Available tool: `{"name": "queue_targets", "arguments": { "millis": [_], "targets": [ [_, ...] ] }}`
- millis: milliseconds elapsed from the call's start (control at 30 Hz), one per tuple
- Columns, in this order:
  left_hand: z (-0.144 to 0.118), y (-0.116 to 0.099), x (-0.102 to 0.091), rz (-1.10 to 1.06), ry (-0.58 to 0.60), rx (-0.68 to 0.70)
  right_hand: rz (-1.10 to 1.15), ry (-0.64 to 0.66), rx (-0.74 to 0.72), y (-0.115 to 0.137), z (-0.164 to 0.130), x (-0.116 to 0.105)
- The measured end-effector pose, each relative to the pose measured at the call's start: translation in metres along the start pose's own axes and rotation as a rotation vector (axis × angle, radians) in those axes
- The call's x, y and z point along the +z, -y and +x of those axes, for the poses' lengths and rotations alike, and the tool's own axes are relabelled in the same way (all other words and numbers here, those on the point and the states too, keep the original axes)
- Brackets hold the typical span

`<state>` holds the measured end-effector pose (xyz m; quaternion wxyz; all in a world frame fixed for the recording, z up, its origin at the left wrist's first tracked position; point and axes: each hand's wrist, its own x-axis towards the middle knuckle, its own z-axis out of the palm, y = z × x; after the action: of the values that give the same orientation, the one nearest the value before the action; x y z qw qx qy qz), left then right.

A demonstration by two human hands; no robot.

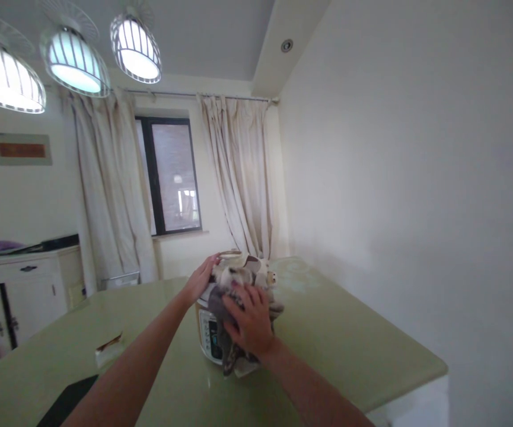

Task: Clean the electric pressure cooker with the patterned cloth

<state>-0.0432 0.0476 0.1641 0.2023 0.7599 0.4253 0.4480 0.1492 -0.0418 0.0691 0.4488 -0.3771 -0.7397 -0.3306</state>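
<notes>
An electric cooker (206,336) with a button panel and a dark display on its front stands on the table. My left hand (200,280) lies along the upper left side of its lid, fingers stretched out and touching it. A bunched grey and white patterned cloth (220,302) hangs over the lid and down the front, hiding much of the cooker. With spread, bent fingers, my right hand (251,320) holds the cloth against the cooker. On the lid's far right side a small pale knob-like part (271,277) shows.
The cooker stands on a glossy pale green table (327,332). To the left lie a small white packet (108,350) and a flat black object (67,400). A white wall (394,207) borders the table's right side. A white cabinet (38,290) stands at the far left.
</notes>
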Motion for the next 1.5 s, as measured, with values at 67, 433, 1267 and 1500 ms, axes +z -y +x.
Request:
{"name": "queue_targets", "arguments": {
  "millis": [67, 433, 1267, 1500],
  "targets": [
    [-0.003, 0.002, 0.001, 0.069, -0.004, -0.002, -0.062, -0.018, -0.294, 0.018, -0.027, 0.009],
    [0.002, 0.017, 0.003, 0.023, 0.002, 0.014, 0.042, 0.111, -0.554, -0.035, 0.003, -0.015],
    [-0.003, 0.001, 0.003, 0.035, 0.017, 0.001, 0.035, 0.147, 0.071, 0.006, 0.010, -0.011],
    [0.006, -0.001, -0.002, -0.132, 0.068, -0.041, 0.056, 0.256, -0.528, 0.030, -0.033, 0.015]
  ]
}}
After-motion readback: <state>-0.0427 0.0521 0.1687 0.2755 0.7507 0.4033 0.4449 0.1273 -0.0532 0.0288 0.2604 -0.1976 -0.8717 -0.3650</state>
